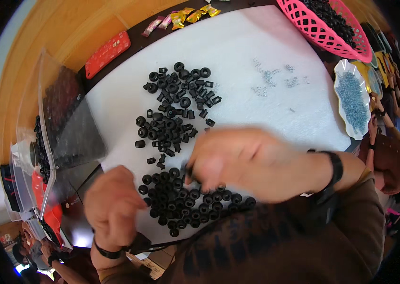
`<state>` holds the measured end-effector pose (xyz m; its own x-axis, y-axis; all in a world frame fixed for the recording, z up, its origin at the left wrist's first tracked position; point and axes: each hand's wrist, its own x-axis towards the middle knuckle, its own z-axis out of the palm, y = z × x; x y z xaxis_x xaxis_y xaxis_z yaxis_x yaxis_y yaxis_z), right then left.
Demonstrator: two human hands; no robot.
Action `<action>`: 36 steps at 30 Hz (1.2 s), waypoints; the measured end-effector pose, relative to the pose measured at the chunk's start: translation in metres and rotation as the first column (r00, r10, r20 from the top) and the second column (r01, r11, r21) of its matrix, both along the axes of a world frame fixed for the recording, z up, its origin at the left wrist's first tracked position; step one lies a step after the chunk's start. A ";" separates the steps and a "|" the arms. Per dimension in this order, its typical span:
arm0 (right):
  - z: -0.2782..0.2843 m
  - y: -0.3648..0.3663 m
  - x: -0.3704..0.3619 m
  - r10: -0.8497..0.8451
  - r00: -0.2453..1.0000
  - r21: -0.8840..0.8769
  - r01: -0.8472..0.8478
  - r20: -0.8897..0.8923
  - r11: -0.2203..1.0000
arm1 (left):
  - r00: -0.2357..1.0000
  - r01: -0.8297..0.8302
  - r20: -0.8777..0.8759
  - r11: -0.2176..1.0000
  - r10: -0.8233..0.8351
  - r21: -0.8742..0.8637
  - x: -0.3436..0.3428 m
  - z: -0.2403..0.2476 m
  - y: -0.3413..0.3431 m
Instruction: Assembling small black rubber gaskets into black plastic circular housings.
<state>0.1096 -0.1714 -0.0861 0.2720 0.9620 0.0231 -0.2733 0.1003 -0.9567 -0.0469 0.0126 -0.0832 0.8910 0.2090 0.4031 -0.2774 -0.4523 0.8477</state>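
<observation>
My right hand (238, 161) reaches in over the middle of the white sheet (275, 113), blurred by motion. Its fingertips pinch a small black plastic part (187, 171). At the left edge of the sheet, my left hand (112, 206) is curled closed; whatever may be in its fingers is hidden. Between and below the hands lies a near pile of round black caps (188, 203). Beyond it spreads a far pile of black rings and spool-shaped pieces (171, 109). Small metal springs (270, 77) lie scattered at the far right of the sheet.
A scalloped white dish (338, 85) of springs stands at right, below a pink basket (304, 21) of black parts. A clear plastic bin (74, 142) stands at left. A red case (107, 53) and wrapped sweets (178, 20) line the far edge. Other people sit at both sides.
</observation>
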 end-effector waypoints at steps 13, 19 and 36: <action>0.024 -0.155 0.268 -0.252 0.038 0.103 0.845 0.967 0.525 | 0.879 -0.238 -0.287 0.872 0.380 0.427 0.053 -0.041 0.045; 0.004 -0.017 0.129 -0.392 -0.402 0.561 0.603 0.827 0.566 | 0.842 -0.176 -0.431 0.921 0.324 0.349 0.045 -0.049 0.054; -0.057 0.044 0.055 -0.117 0.203 0.095 0.117 0.972 0.989 | 0.964 -0.120 -0.146 0.855 0.222 0.504 0.062 -0.042 0.038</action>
